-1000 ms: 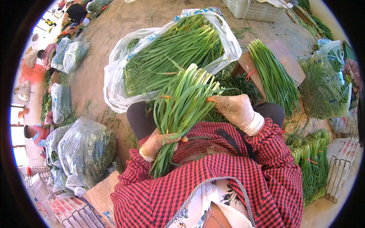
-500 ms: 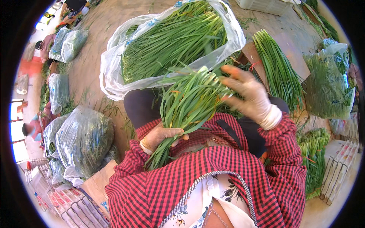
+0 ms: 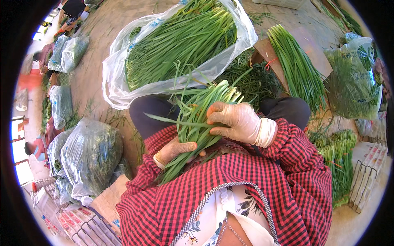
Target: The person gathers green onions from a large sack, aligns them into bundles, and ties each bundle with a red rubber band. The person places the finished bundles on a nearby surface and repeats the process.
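My gloved left hand (image 3: 175, 151) is wrapped round the leafy lower part of a loose bunch of garlic chives (image 3: 197, 108), held tilted over my lap with its pale stem ends up and to the right. My gloved right hand (image 3: 238, 122) is at the bunch's right side, thumb and fingers pinched on a single chive leaf that sticks out leftward across the bunch. Just beyond, a clear plastic bag (image 3: 113, 88) lies wide open, full of long chives (image 3: 180, 45). To the right, a chive bundle (image 3: 296, 65) tied with red lies on a brown board (image 3: 314, 53).
Loose green trimmings (image 3: 256, 82) lie between my knees and the board. Filled plastic bags (image 3: 92, 151) stand at the left, another filled bag (image 3: 355, 82) at the right. Upright chive bundles (image 3: 338, 164) stand near a wire-handled crate (image 3: 365, 176). Other people sit along the far left.
My right hand has moved left and down from the stem ends onto the bunch, its fingers now closing on a leaf. The left hand keeps its grip.
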Action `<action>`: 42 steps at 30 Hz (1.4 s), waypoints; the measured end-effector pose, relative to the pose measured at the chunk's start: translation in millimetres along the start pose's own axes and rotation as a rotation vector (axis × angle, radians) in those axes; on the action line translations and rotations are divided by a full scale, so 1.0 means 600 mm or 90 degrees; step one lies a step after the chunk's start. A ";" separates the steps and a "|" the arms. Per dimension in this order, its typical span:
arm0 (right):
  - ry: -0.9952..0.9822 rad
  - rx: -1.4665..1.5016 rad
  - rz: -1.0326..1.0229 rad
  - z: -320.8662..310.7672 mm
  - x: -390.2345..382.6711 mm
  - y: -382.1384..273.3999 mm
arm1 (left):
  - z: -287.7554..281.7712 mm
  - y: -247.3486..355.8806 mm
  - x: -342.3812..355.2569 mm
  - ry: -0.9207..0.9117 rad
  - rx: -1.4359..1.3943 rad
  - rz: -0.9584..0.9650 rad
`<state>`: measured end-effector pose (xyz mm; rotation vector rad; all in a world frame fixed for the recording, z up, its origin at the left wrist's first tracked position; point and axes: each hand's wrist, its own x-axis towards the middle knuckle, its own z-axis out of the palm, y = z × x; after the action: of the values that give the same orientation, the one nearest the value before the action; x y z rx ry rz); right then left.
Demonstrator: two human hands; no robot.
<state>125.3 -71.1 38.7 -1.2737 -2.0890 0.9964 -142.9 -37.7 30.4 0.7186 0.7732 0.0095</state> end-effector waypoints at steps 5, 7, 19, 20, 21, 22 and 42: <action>0.197 0.106 0.033 -0.010 0.008 0.009 | 0.009 -0.004 0.000 -0.003 -0.102 0.037; 0.188 0.435 0.251 -0.026 0.007 0.021 | 0.012 -0.004 0.005 -0.003 -0.102 0.036; 0.375 -0.226 0.355 -0.112 -0.057 0.100 | -0.011 0.015 -0.025 0.160 -0.080 0.154; 0.369 -0.111 0.296 -0.100 -0.055 0.088 | -0.008 0.018 -0.020 0.165 -0.091 0.172; 0.332 -0.047 0.233 -0.086 -0.049 0.073 | -0.005 0.022 -0.020 0.225 -0.012 0.157; 0.306 0.010 0.139 -0.073 -0.039 0.059 | 0.001 0.025 -0.019 0.212 -0.002 0.166; 0.281 0.408 0.381 -0.073 -0.034 0.065 | 0.001 0.025 -0.003 0.195 -0.040 0.180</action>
<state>187.0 -63.3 33.8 -1.5895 -0.9447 1.3296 -140.1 -27.1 41.0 0.7712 0.9519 0.4054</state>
